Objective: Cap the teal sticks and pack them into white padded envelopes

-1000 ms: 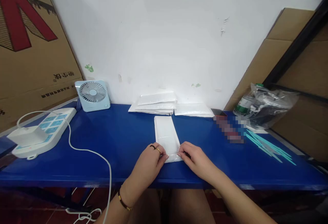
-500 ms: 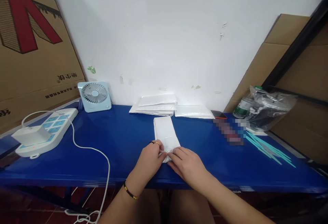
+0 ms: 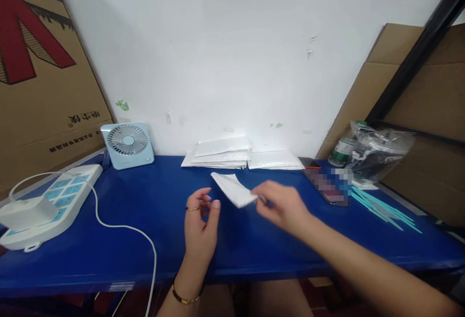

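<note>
A flat white packet in a clear wrapper (image 3: 234, 189) is tilted over the middle of the blue table (image 3: 145, 196). My right hand (image 3: 281, 205) pinches its near right end between thumb and fingers. Just left of the packet, my left hand (image 3: 201, 222) is raised with its fingers curled but apart, touching nothing. Behind, against the wall, lie a stack of similar white packets (image 3: 221, 155) and a lower pile of white packets (image 3: 275, 159).
At left stand a light blue fan (image 3: 128, 145) and a white power strip (image 3: 76, 188), its cable (image 3: 123, 226) crossing the table. On the right are a phone (image 3: 310, 163), a pixelated item (image 3: 325, 188), teal strips (image 3: 387, 208), a bottle (image 3: 341, 152) and a clear plastic bag (image 3: 381, 150).
My left hand has let go of the packet and moved left. My right hand has lifted and turned the packet, moving slightly up and right. The view has shifted a little.
</note>
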Demonstrator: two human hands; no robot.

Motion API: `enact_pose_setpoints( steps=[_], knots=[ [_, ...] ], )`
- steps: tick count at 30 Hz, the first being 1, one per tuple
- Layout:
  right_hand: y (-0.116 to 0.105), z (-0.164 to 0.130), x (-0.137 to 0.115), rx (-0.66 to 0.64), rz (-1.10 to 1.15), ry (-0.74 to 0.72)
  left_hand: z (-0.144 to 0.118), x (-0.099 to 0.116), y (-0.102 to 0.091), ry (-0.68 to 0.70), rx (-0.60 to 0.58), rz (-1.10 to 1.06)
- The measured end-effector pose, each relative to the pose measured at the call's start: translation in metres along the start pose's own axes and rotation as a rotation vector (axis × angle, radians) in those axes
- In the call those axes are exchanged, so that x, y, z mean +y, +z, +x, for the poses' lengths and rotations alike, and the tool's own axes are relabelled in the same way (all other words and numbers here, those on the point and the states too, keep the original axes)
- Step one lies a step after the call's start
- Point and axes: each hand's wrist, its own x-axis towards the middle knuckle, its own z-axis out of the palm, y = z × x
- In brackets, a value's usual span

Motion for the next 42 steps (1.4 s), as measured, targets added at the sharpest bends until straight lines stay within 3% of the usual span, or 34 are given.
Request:
enact_pose_setpoints(
  steps=[2,3,7,9,11,14,17,21,22,24,25,27,31,35,39,42],
  knots=[
    [-0.015,0.036,0.012,0.119,0.243,0.360,0.000,0.004,-0.004,0.057,0.213,-0.109],
    [-0.020,0.057,0.020,0.139,0.389,0.501,0.000,0.005,-0.006,0.065,0.240,-0.152],
    [-0.011,0.130,0.065,0.253,0.895,0.785,-0.003,0.005,-0.007,0.029,0.126,-0.187],
    [0.010,0.154,0.089,0.308,0.856,0.848,-0.004,0.004,-0.007,0.019,0.087,-0.176],
    [0.034,0.166,0.111,0.286,0.527,0.903,-0.005,0.003,-0.008,0.007,0.052,-0.164],
    [0.058,0.169,0.139,0.255,0.305,0.951,-0.005,0.002,-0.008,-0.015,-0.002,-0.141],
    [0.056,0.162,0.164,0.209,0.129,0.925,-0.006,0.002,-0.008,-0.026,-0.041,-0.115],
    [0.021,0.133,0.200,0.137,-0.049,0.851,-0.006,0.003,-0.007,-0.040,-0.066,-0.091],
    [0.012,0.120,0.208,0.061,-0.087,0.811,-0.006,0.003,-0.007,-0.047,-0.073,-0.084],
    [0.001,0.091,0.222,-0.407,-0.327,0.558,-0.006,0.005,-0.006,-0.058,-0.095,-0.063],
    [-0.001,0.077,0.226,-0.575,-0.435,0.473,-0.006,0.005,-0.006,-0.061,-0.109,-0.047],
    [0.002,0.052,0.230,-0.731,-0.593,0.376,-0.005,0.006,-0.005,-0.057,-0.127,-0.013],
    [0.009,0.030,0.225,-0.678,-0.748,0.435,-0.003,0.004,-0.004,-0.073,-0.144,0.044],
    [-0.005,0.022,0.212,-0.570,-0.829,0.506,0.000,0.001,0.001,-0.171,-0.256,-0.015],
    [-0.031,-0.004,0.188,-0.398,-0.895,0.567,-0.003,0.011,0.021,-0.411,-0.463,-0.307],
    [-0.036,-0.032,0.155,-0.298,-0.847,0.575,-0.004,0.021,0.049,-0.664,-0.487,-0.607]
  ],
)
